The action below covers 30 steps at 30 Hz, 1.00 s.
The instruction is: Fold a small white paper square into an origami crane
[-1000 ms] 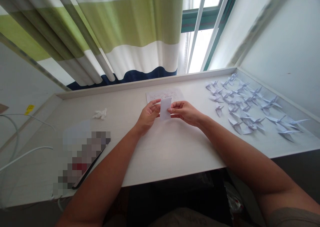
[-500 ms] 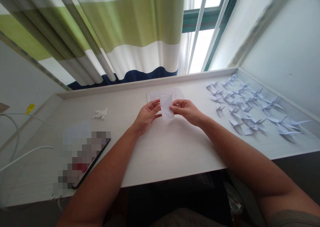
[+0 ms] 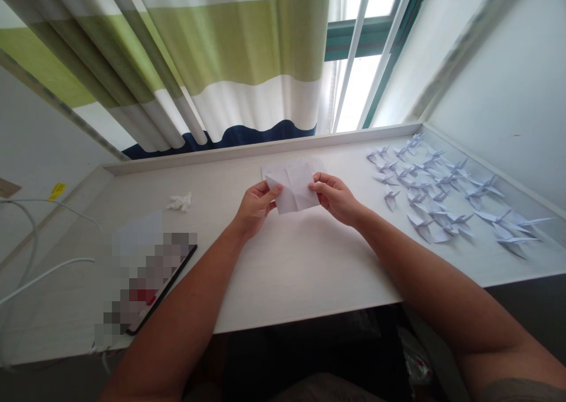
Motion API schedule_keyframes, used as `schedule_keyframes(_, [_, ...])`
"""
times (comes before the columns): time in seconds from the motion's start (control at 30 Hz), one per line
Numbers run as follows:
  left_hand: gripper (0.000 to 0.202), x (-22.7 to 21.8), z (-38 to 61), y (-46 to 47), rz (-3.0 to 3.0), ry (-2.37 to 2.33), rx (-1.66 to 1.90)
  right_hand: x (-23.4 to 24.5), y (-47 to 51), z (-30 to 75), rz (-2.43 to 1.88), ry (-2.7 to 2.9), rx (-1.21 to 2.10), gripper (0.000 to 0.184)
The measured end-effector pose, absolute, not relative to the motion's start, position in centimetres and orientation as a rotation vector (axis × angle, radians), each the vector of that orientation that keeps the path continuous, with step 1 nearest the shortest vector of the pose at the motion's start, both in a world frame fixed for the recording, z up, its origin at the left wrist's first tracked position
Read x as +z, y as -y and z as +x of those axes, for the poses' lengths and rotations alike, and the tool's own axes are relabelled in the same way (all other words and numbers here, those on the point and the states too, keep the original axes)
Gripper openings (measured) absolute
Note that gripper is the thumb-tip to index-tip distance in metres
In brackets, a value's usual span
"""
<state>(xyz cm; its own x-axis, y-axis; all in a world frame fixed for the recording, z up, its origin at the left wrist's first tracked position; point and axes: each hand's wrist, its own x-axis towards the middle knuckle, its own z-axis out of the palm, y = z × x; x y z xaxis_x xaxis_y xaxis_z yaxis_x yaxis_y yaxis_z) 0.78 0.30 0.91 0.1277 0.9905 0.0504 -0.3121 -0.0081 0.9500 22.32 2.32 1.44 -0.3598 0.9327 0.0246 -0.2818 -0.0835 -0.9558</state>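
Observation:
A creased sheet of white paper (image 3: 295,188) is spread between my two hands above the table. My left hand (image 3: 257,206) pinches its left side, thumb on the near face and fingers behind. At the right side my right hand (image 3: 332,194) grips the paper between thumb and fingers. A vertical crease and slanting fold lines mark the sheet. Behind it, partly covered, another paper (image 3: 267,170) lies on the table. Several folded white paper cranes (image 3: 435,187) stand in a group to the right of my right hand.
A crumpled white tissue (image 3: 179,202) lies at the left of the white table (image 3: 265,284). Nearer is a dark-edged device (image 3: 163,287), its surface blurred out, beside a pale sheet (image 3: 139,231). White cables (image 3: 48,281) run along the left. A raised rim (image 3: 212,157) borders the back.
The paper has gone from a narrow folded strip to a wider, opened sheet. My hands have moved slightly apart, both still gripping it.

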Motion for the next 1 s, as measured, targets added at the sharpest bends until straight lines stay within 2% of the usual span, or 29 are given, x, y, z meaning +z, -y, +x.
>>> schedule_keyframes(0.23, [0.047,0.61,1.09,-0.01,1.162,-1.031,1.360,1.11,-2.63,22.38,-0.906,1.242,1.546,0.033])
schedule_keyframes(0.6, [0.038,1.01,1.22,0.05,1.119,-1.100,1.397,1.27,-2.48,22.33,-0.912,1.215,1.614,0.036])
schedule_keyframes(1.0, [0.052,0.95,1.29,0.13,1.067,-1.086,1.366,1.08,-2.48,22.50,-0.935,1.233,1.665,0.036])
